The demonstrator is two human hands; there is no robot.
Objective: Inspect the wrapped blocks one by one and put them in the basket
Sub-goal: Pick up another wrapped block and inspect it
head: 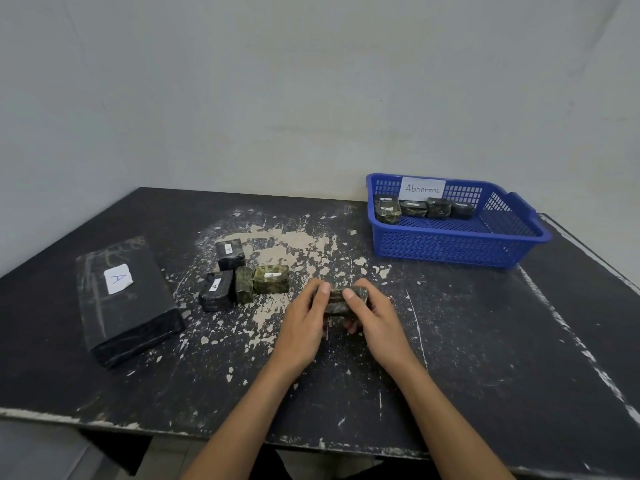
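Both hands are on one block [341, 301] right now. The left hand [303, 323] and right hand [375, 318] each grip an end, thumbs on top. It's down-left of the basket [450, 249], low at the table [485, 341]; can't tell if it's touching. The block is mottled green-black under shiny wrap, with no sticker showing from here. The blue basket, tagged "Abnormal", has four blocks [414, 208] lined along its back wall. Four loose blocks [271, 279] cluster further left of the basket, most with small white stickers. A big black box [124, 299] marked "A" sits farthest left.
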